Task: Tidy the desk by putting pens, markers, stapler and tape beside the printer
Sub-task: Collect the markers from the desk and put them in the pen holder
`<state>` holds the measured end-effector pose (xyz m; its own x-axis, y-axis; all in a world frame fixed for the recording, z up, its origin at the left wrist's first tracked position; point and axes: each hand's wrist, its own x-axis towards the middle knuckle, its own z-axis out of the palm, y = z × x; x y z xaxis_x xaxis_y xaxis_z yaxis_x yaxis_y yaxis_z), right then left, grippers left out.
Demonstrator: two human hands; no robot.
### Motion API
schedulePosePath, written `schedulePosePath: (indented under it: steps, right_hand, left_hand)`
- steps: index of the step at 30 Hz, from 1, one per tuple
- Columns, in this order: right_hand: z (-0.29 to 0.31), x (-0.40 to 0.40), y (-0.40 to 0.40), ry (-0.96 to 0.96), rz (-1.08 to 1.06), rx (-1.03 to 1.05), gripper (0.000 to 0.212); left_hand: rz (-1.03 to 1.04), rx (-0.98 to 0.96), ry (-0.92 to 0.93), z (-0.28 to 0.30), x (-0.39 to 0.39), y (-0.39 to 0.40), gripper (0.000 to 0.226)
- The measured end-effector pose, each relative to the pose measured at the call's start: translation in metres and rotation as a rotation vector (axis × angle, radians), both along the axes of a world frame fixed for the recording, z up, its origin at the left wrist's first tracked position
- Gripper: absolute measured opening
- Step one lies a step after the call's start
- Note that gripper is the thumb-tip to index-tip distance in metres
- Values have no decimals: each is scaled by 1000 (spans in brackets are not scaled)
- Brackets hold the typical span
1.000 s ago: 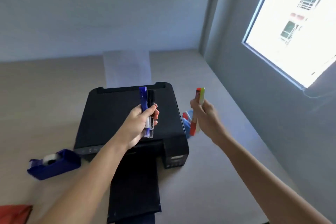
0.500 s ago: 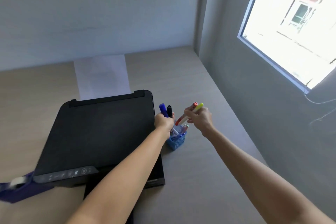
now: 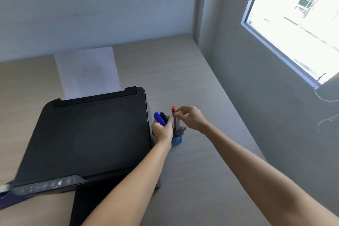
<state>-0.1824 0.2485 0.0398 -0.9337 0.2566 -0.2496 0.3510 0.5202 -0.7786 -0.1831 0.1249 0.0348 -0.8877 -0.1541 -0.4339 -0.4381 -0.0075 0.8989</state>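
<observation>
Red marker (image 3: pixel 173 113) and yellow marker (image 3: pixel 178 112) now stand in the blue pen cup (image 3: pixel 177 138) just right of the printer (image 3: pixel 91 134); a second ago they were up in the air. Right hand (image 3: pixel 190 118) pinches the yellow tip, about to let go. Left hand (image 3: pixel 162 131) has come down beside the cup, clamped on blue marker (image 3: pixel 158 118) and black marker (image 3: pixel 163 115), likely next in. Tape dispenser (image 3: pixel 7 196) waits at far left

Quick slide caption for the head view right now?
Left hand holding blue and black markers, right hand lowering orange marker into blue pen holder beside the printer.
</observation>
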Motion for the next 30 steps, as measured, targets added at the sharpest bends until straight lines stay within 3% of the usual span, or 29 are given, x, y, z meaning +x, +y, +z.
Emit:
schedulePosePath:
  steps: [3, 7, 12, 15, 18, 20, 27, 30]
  right_hand:
    - [5, 1, 1, 36, 7, -67, 27]
    - [2, 2, -2, 48, 24, -93, 38]
    - [-12, 8, -6, 8, -39, -119, 35]
    - [-23, 12, -9, -37, -70, -167, 33]
    - [-26, 18, -9, -66, -102, -255, 31]
    - [-27, 20, -7, -70, -104, -282, 29]
    - [-39, 25, 0, -108, -143, -377, 32]
    - [-44, 26, 2, -115, -177, -430, 33]
  left_hand:
    - [-10, 64, 137, 2, -1, -4, 23]
    - [-51, 46, 177, 6, -2, -5, 42]
    - [-176, -169, 200, -7, -3, -4, 40]
    - [-227, -368, 231, -14, -1, 1, 62]
    - [-245, -440, 172, -9, 7, 6, 83]
    - [-270, -442, 155, -6, 12, 6, 80]
    - [-126, -196, 2, -9, 5, 8, 19]
    - [-105, -125, -110, -10, 9, 2, 54]
